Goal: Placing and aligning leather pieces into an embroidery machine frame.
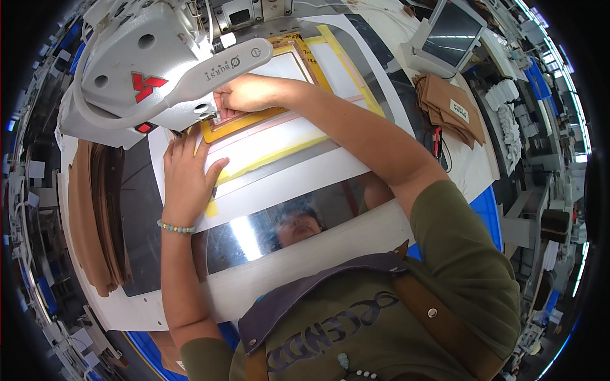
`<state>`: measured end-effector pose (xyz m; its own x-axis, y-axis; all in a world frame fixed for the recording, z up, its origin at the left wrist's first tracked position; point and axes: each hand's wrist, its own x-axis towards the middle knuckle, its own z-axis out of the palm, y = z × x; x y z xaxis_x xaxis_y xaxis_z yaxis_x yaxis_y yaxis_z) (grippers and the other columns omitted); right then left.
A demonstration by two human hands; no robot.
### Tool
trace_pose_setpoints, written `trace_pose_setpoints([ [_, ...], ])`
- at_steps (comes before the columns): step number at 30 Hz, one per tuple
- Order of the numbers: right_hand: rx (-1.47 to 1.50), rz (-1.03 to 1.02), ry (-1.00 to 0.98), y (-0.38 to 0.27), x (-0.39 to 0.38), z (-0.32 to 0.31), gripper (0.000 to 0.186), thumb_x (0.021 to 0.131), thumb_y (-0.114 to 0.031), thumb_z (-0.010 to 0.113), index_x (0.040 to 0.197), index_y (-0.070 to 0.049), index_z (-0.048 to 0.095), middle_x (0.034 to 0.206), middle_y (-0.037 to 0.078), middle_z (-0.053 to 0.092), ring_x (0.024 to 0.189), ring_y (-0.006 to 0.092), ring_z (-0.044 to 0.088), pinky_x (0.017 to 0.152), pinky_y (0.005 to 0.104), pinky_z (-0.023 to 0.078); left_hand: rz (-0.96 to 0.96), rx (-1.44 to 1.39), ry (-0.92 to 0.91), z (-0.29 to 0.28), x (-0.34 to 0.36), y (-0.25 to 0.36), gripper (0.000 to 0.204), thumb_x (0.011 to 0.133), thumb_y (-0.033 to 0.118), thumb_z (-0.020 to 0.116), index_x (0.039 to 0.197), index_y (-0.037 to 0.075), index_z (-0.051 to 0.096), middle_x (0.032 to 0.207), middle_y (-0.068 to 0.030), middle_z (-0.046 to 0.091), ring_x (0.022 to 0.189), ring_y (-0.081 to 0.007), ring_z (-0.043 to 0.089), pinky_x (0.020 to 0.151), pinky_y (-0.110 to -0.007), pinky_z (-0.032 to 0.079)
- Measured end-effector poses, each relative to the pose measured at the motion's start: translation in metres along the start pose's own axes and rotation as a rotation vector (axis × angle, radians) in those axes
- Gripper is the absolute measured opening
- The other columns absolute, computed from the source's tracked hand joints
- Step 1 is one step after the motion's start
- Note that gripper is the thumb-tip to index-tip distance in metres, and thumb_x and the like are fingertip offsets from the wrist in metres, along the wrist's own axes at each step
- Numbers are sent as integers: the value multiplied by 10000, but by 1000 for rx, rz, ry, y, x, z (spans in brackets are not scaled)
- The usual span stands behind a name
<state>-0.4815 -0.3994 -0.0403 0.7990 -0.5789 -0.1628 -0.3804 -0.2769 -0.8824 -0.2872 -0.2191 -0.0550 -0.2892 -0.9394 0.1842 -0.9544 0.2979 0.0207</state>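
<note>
My left hand (pixel 184 166) lies flat with its fingers spread on a white sheet (pixel 273 190) edged with yellow tape. Its fingertips are beside the near left corner of a yellow frame (pixel 219 131). Under the white sewing machine head (pixel 143 70), my right hand (pixel 244 95) reaches in over the frame, close to the needle area. Its fingers are curled together and point down; whatever is between them is too small or hidden to make out. A white lamp arm (pixel 219 66) crosses just above this hand and lights the spot.
A shiny metal plate (pixel 254 240) runs along the table's near side. Brown cut pieces (pixel 95 216) are stacked at the left. On the right are folded brown pieces with a white label (pixel 448 105), a red-handled tool (pixel 437 141) and a screen (pixel 452 35).
</note>
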Motion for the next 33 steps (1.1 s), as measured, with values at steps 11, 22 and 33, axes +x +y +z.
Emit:
trace_pose_setpoints([
  [11, -82, -337, 499, 14, -109, -36, 247, 1020, -100, 573, 1170, 6, 739, 1095, 128, 795, 1053, 189, 745, 937, 328, 568, -141, -194, -55, -60, -27, -38, 614, 1056, 381, 666, 1542, 19, 565, 1603, -196, 543, 1461, -382, 519, 1219, -467, 394],
  [22, -392, -452, 681, 27, -128, -29, 216, 983, 40, 523, 1020, 25, 736, 1053, 124, 773, 919, 189, 728, 826, 295, 562, -694, 313, 214, -100, -107, -192, 290, 993, 139, 691, 1250, 22, 757, 1213, -185, 751, 1100, -398, 709, 963, -495, 566],
  [33, -409, -440, 660, 28, -130, -30, 186, 951, 56, 539, 984, 42, 722, 1032, 136, 758, 883, 219, 725, 785, 316, 563, -509, 458, 366, -66, -112, -212, 213, 964, 108, 704, 1152, 30, 766, 1105, -141, 701, 1044, -352, 697, 903, -456, 580],
])
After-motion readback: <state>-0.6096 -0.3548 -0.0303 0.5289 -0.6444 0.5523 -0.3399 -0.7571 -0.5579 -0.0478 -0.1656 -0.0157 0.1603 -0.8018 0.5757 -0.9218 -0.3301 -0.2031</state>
